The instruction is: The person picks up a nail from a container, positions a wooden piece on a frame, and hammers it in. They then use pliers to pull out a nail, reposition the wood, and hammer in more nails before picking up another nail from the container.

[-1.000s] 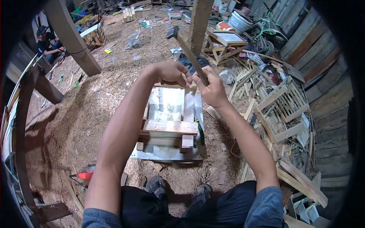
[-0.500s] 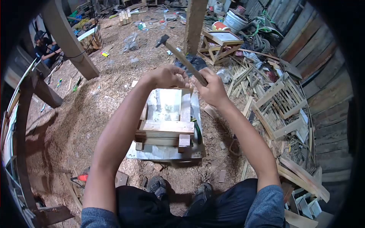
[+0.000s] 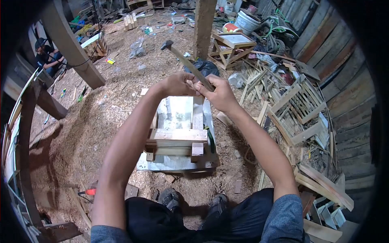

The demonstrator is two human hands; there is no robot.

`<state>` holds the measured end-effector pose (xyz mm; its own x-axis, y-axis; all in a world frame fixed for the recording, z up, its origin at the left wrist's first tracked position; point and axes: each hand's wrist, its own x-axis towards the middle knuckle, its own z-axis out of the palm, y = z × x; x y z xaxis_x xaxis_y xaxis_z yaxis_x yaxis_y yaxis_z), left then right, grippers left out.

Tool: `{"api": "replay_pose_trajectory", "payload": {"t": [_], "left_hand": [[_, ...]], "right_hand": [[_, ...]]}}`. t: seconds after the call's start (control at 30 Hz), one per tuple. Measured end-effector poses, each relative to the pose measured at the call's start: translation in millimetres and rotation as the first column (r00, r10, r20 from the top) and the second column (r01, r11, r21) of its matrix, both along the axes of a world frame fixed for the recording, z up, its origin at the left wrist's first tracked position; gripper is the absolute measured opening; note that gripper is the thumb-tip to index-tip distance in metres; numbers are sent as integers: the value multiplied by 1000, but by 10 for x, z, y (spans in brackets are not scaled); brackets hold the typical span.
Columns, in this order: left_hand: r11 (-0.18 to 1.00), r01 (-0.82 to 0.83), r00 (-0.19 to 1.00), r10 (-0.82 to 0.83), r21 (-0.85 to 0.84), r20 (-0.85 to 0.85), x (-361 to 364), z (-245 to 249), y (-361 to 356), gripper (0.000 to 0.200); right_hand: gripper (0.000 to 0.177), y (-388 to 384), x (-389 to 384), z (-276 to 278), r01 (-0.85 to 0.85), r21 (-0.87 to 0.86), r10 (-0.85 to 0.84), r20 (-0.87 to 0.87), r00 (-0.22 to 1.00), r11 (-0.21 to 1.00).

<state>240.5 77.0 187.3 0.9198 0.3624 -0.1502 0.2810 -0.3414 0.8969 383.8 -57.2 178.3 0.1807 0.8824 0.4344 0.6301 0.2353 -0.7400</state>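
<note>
A hammer (image 3: 188, 65) with a wooden handle slants up and left, its dark head at the top. My right hand (image 3: 219, 94) is closed round the lower end of its handle. Just left of it, my left hand (image 3: 180, 86) has its fingers drawn together near the right fingertips; anything between them is too small to make out. Both hands are over the far end of a wooden frame (image 3: 178, 135) made of nailed pieces. Beneath the frame lies a pale board (image 3: 178, 163) on a low support.
A co-worker (image 3: 49, 58) crouches at the far left. Posts (image 3: 202, 30) rise from the shaving-covered floor. A small wooden stand (image 3: 233, 46), a white bucket (image 3: 247, 22) and scrap slats (image 3: 257, 87) are at the right. A red tool (image 3: 90, 191) lies lower left.
The two hands have come together, their fingertips now touching or nearly so. The hammer has shifted slightly left and down with my right hand.
</note>
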Motion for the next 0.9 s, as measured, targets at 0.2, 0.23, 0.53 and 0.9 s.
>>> {"api": "replay_pose_trajectory", "payload": {"t": [0.2, 0.23, 0.53, 0.9], "left_hand": [[997, 72, 990, -66, -41, 128, -51, 22, -3, 28], [999, 30, 995, -26, -45, 92, -51, 29, -8, 25], [1000, -5, 992, 8, -21, 127, 0, -74, 36, 20], [998, 27, 987, -18, -53, 157, 48, -109, 55, 19]], "right_hand": [[21, 21, -81, 19, 21, 17, -23, 165, 986, 1000], [22, 5, -108, 20, 53, 13, -54, 104, 993, 999], [23, -6, -49, -9, 76, -30, -77, -27, 997, 997], [39, -860, -98, 726, 80, -367, -129, -109, 986, 927]]}}
